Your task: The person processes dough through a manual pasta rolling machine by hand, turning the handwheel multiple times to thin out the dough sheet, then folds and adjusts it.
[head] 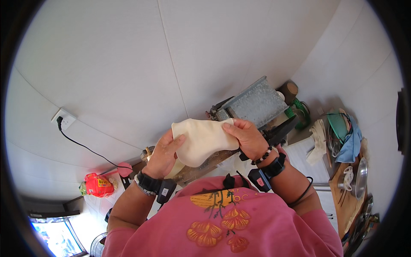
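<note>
A flat, pale sheet of dough (205, 141) is stretched between my two hands, its lower edge hanging in a rounded curve. My left hand (163, 155) pinches its left end, thumb on top. My right hand (249, 136) grips the upper right corner with the thumb across the surface. Just beyond my right hand stands a machine with a grey galvanized metal chute (257, 102), perhaps a dough roller; the dough and hand cover part of it. Below the dough shows a wooden work surface (199, 168) with a whitish dusting.
A black cord runs from a wall socket (65, 119) down to the left. A red plastic bag (100, 185) sits at the left. Blue cloth (348, 141) and a metal bowl (361, 178) are at the right. A white wall (122, 64) rises close in front.
</note>
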Available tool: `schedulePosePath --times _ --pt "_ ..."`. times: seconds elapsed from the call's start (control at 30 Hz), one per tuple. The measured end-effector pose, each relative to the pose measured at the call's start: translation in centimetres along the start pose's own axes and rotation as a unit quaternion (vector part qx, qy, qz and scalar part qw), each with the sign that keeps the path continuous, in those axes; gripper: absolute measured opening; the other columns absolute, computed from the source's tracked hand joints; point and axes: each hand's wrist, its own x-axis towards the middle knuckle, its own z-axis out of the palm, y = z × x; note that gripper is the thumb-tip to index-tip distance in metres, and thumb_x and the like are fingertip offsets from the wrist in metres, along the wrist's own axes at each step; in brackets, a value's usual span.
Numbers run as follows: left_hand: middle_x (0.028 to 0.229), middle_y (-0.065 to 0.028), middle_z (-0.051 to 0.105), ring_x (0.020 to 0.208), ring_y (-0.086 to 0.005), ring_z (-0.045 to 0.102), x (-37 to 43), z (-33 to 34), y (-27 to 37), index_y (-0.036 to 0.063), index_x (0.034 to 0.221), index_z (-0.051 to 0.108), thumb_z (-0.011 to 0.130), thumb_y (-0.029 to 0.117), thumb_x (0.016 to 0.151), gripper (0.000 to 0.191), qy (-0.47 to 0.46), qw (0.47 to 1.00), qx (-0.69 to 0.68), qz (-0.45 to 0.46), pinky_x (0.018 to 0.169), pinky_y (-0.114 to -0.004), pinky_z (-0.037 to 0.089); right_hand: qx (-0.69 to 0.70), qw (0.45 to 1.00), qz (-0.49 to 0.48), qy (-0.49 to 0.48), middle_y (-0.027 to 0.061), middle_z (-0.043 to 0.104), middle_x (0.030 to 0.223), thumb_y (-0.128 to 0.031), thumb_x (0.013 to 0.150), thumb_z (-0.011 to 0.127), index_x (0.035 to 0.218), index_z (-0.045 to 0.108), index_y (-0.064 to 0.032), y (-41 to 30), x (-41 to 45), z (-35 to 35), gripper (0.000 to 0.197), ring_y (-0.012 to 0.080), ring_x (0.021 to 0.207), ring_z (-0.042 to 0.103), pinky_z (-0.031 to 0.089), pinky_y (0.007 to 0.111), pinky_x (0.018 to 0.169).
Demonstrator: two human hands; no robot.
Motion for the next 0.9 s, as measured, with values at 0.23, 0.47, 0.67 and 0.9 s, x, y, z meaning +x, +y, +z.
schedulePosePath --times 0.23,0.47,0.67,0.9 --pt "0.123 -0.0068 0.058 0.11 -0.0144 0.056 0.2 -1.0 -0.2 0.0005 0.13 0.047 0.05 0.018 0.098 0.037 -0.004 0.999 0.021 -0.026 0.094 -0.031 0.046 0.02 0.998 0.02 0.05 0.0007 0.067 0.089 -0.025 0.095 0.058 0.101 0.066 -0.0018 1.8 0.2 0.1 0.026 0.0056 0.075 0.061 0.049 0.022 0.068" --pt "0.119 -0.0057 0.06 0.108 -0.0137 0.057 0.8 -3.0 -0.8 0.0008 0.128 0.051 0.051 0.021 0.098 0.036 -0.034 0.998 0.004 -0.05 0.093 -0.031 0.046 0.048 0.995 0.021 0.083 0.0001 0.067 0.088 -0.024 0.094 0.059 0.099 0.066 -0.0029 3.5 0.6 1.0 0.023 0.0054 0.073 0.06 0.049 0.022 0.068" --pt "0.096 -0.0078 0.066 0.086 -0.014 0.063 3.0 -6.6 -2.9 -0.003 0.102 0.061 0.051 0.029 0.098 0.034 -0.047 0.957 0.242 -0.151 0.078 -0.029 0.052 -0.145 0.985 0.058 0.067 0.0007 0.066 0.085 -0.023 0.09 0.061 0.095 0.063 -0.0027 5.6 0.3 0.4 0.021 0.006 0.075 0.058 0.049 0.025 0.068" --pt "0.096 -0.0138 0.065 0.087 -0.0188 0.064 9.9 -10.0 -5.2 -0.0062 0.108 0.058 0.046 0.034 0.099 0.042 -0.043 0.947 0.276 -0.156 0.077 -0.03 0.053 -0.336 0.941 0.05 0.013 -0.0035 0.062 0.078 -0.023 0.092 0.062 0.096 0.064 -0.0028 9.5 -0.4 -1.9 0.021 0.0031 0.069 0.053 0.045 0.023 0.062"
